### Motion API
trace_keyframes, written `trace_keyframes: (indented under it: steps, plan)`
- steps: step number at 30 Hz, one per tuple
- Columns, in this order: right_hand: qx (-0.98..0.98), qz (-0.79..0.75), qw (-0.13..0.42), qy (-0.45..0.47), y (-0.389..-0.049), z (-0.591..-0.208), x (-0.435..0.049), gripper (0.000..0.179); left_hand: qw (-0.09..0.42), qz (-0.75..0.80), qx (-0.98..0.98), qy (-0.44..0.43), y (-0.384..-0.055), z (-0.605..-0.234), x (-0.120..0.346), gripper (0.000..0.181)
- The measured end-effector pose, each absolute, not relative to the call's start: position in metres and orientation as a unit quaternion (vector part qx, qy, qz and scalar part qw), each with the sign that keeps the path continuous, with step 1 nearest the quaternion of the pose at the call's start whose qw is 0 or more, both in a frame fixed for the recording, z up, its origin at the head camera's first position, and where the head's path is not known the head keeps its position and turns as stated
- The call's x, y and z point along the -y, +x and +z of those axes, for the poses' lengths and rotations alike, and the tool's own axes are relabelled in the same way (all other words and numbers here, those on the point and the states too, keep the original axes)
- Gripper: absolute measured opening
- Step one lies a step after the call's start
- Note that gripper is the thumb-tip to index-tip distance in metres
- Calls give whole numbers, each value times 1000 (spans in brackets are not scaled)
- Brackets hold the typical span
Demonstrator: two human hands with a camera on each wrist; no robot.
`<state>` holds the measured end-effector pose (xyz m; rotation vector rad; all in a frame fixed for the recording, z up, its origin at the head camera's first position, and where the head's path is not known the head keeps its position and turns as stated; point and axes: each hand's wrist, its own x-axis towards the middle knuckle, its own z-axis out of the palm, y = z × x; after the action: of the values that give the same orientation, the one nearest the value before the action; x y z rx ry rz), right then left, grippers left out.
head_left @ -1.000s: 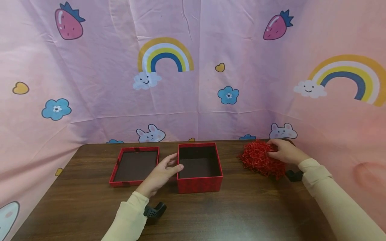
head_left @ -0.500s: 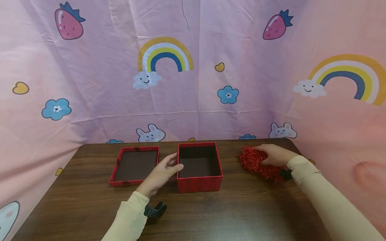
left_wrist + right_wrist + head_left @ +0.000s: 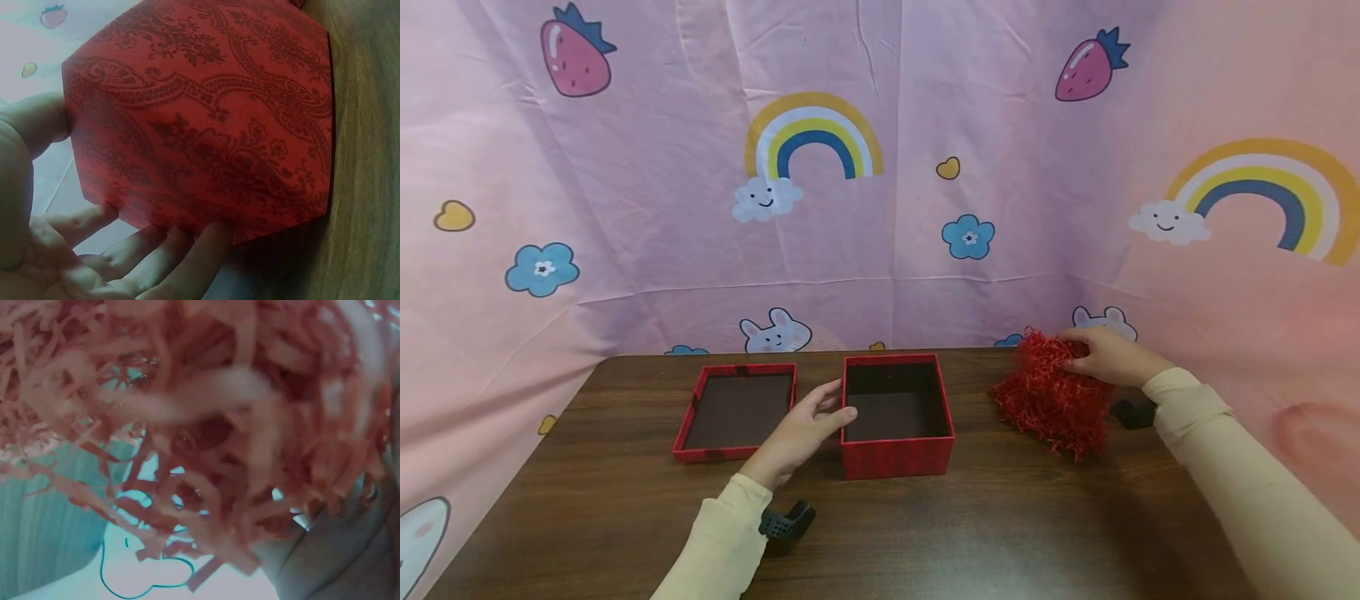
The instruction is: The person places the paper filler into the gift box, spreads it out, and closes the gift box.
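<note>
An uncovered red gift box [image 3: 897, 458] with a dark inside stands on the table. My left hand [image 3: 801, 432] holds it at its left side, thumb over the rim and fingers against the outer wall. In the left wrist view the box wall [image 3: 206, 119] shows a dark paisley pattern, with the fingertips [image 3: 215, 234] touching its edge. To the right, my right hand [image 3: 1108, 354] grips a clump of red shredded paper [image 3: 1052, 400], its upper part pulled up. Paper strands [image 3: 187, 425] fill much of the right wrist view and hide most of the fingers.
The box's shallow red lid [image 3: 737, 412] lies inside up to the left of the box, behind my left forearm. A dark wooden table [image 3: 962, 533] carries everything. A patterned pink and purple cloth [image 3: 700, 250] hangs behind and at both sides.
My right hand first moved left and lower over the shredded paper, then back right and up, raising its upper part. My left hand and the box have stayed put.
</note>
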<state>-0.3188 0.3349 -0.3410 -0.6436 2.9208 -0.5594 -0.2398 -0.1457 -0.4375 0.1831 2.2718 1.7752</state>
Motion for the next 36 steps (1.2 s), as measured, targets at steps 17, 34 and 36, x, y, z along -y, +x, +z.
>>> trace_keyframes:
  steps: [17, 34, 36]
  plan:
    - [-962, -185, 25, -199, -315, -289, -337, 41, 124, 608, -782, 60, -239, -437, 146, 77]
    - [-967, -184, 5, -175, -312, -232, -334, 55, 123, 600, -788, 62, -241, -441, 145, 80]
    - [-968, -182, 3, -173, -311, -227, -333, 55, 122, 600, -788, 64, -241, -441, 145, 80]
